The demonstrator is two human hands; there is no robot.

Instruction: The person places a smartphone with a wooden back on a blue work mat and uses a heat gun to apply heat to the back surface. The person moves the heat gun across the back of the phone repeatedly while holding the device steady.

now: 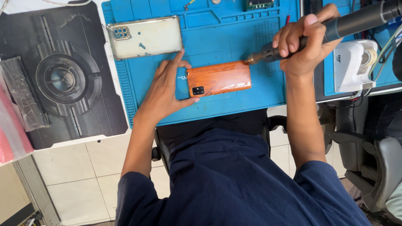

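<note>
A phone with a wood-grain orange back lies face down on the blue work mat. My left hand holds the phone's left end between thumb and forefinger, steadying it. My right hand grips a dark hot-air tool handle; its metal nozzle points at the phone's upper right corner, close to or touching it.
A clear phone case with a pale back lies on the mat above my left hand. A black patterned mat covers the left. A white tape dispenser stands at right, a small circuit board at the top.
</note>
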